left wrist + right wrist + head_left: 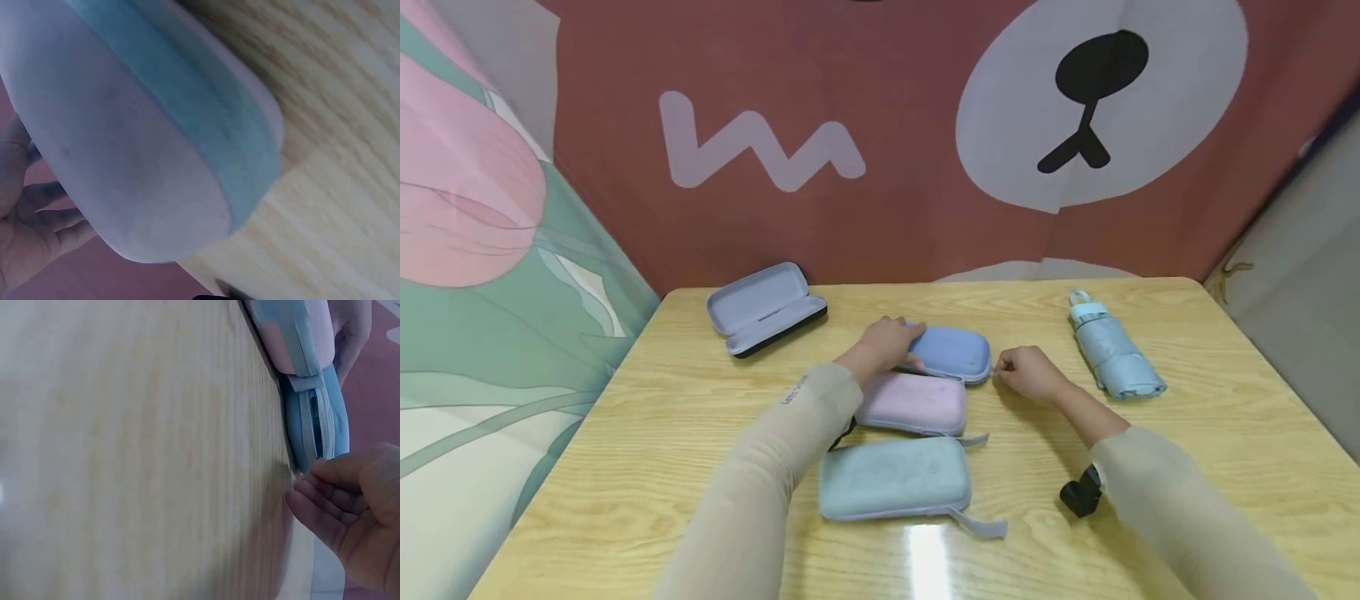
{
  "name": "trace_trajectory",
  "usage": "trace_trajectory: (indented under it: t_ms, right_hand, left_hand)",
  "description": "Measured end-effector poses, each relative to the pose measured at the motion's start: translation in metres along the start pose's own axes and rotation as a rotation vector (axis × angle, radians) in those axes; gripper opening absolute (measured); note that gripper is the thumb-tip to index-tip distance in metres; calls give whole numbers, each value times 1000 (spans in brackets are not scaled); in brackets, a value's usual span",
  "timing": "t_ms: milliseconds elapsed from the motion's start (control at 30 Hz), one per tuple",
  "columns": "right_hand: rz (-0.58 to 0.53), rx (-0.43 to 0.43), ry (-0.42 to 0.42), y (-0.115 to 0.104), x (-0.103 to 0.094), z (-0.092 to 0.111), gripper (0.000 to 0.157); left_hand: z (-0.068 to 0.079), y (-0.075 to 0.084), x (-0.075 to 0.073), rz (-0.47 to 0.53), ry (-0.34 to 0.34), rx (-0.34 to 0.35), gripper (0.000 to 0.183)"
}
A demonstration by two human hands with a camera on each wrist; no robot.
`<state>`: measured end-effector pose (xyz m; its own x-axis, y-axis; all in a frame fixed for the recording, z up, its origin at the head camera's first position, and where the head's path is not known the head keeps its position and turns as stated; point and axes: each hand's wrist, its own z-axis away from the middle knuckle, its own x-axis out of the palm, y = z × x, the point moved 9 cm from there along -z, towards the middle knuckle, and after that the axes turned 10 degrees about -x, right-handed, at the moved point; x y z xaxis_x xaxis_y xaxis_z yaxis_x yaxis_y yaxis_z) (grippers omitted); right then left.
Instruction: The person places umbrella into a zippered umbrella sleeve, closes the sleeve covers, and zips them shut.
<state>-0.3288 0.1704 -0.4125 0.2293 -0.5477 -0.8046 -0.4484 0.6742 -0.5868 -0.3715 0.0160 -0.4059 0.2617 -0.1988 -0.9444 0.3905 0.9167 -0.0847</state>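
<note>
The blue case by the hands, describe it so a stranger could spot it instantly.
On the wooden table before the red cloth, three rounded cases lie in a column. The farthest of these is the blue case, held at its left end by the left hand. Its blue top sets it apart from the pink case and pale green case.

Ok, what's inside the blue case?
The blue case is partly unzipped near the right hand, but only a narrow dark gap shows; the cover hides any contents.
</note>
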Motion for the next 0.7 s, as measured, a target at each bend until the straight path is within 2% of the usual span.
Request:
trace_trajectory:
  t_ms: [200,333,567,700]
  right_hand:
    - [16,-42,18,-9,1,16,12]
    - [36,-43,35,-11,1,28,11]
    - [53,-52,51,-18,0,38,10]
    - [71,-57,58,-23,0,40,11]
  left_hand:
    - [0,11,-2,-46,12,17,76]
    - [-1,21,0,-38,-1,36,77]
    - [0,30,0,-4,-53,7,77]
    - [1,32,-2,-9,-45,1,78]
